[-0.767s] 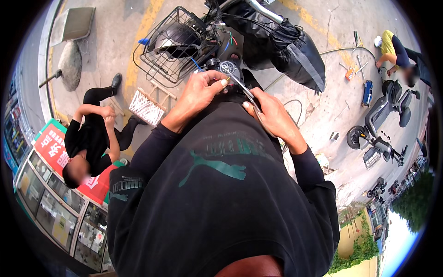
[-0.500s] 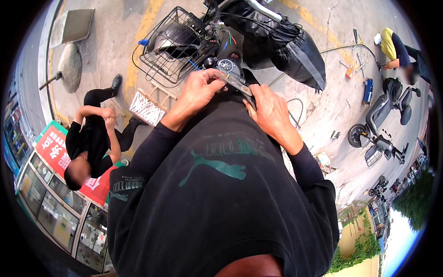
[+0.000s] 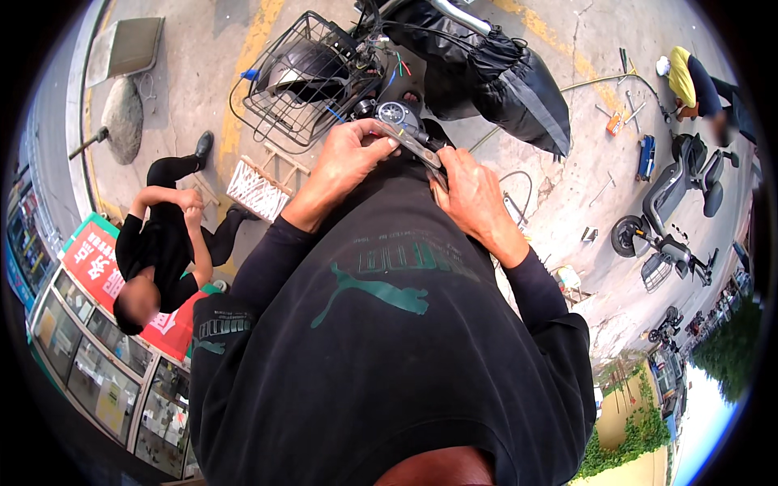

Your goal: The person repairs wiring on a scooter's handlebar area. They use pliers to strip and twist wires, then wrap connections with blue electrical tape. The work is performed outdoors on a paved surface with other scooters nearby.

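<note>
Tool [image 3: 419,147]: slim grey metal, slanted between the hands, gripped in the right hand [image 3: 480,197], tip at the left hand [image 3: 350,164], fingers pinched, contents indistinct. Beyond: round glassy gauge [image 3: 393,113]; black wire-mesh basket [image 3: 279,121].

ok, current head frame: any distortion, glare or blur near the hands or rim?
All head view: fisheye bows the shop front at left; sky blown out, lower right; pavement bright at right; metal tool in the right hand fairly clear, its end by the left hand too small to make out.
</note>
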`<state>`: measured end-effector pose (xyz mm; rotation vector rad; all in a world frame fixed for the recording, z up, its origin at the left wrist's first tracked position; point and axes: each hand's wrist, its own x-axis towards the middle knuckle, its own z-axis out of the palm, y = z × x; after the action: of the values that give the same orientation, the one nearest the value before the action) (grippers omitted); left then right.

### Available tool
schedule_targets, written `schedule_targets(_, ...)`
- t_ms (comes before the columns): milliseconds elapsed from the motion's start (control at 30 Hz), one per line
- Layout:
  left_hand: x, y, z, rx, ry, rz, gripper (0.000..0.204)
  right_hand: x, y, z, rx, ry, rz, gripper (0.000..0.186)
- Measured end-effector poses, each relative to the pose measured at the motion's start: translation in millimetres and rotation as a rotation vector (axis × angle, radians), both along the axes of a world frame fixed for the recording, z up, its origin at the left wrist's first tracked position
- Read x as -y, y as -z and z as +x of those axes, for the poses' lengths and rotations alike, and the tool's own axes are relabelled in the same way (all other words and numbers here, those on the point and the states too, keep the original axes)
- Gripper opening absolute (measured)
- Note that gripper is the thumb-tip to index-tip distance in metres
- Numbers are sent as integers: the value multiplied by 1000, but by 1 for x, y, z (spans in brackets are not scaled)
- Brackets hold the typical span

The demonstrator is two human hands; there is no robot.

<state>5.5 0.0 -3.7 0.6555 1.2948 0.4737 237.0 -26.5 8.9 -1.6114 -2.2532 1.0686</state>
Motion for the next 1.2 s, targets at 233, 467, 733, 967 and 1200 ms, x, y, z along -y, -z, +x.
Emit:
schedule_targets(233,1,-2,5,-13,-44,55,17,-4,-3,1,25,-28,7,34)
schedule_targets(467,0,3,2,-4,-10,53,19,-3,-1,-1,-31,13,-106,30)
schedule_targets(733,-1,1,3,-97,72,114,23,2,-11,-4,-225,203,-530,32)
schedule_targets(967,15,-8,0,-79,93,74,22,4,-14,16,-156,605,-359,28)
schedule_targets(1200,13,-12,10,-118,76,-4,20,-14,-29,11,-247,560,-154,30)
